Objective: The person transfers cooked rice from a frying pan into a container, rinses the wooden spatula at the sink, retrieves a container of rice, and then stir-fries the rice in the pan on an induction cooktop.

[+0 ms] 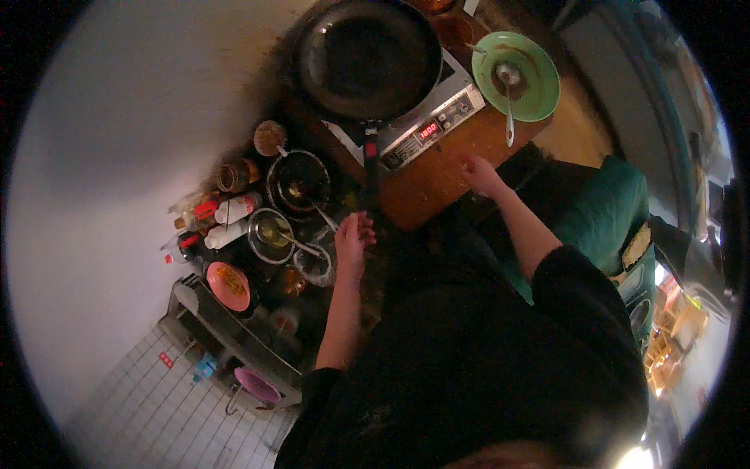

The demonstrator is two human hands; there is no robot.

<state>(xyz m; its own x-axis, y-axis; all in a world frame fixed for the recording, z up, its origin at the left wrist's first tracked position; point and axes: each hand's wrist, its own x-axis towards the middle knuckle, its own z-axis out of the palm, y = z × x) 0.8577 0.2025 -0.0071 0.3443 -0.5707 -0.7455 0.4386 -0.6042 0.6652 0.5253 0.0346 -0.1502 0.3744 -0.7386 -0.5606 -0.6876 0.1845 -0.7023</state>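
Observation:
My left hand point(354, 232), fingers loosely curled and a little apart, is just below the end of the frying pan's handle point(371, 158). It appears to hold nothing. A metal utensil handle point(326, 217) leads from a dark pot point(299, 184) towards this hand; contact between them is unclear. Over the wooden board point(419, 202) hovers my right hand point(481, 176), its fingers drawn together and blurred, so I cannot see whether anything is between them. The large black frying pan point(366, 64) rests on an induction cooker point(436, 126) with a lit red display.
Right of the cooker, a green bowl point(548, 88) holds a metal spoon point(509, 120). Left of me crowd a metal bowl point(271, 235), a jar point(233, 176), white bottles point(237, 208) and a pink bowl of food point(228, 286). Lower left is a purple basin point(258, 385).

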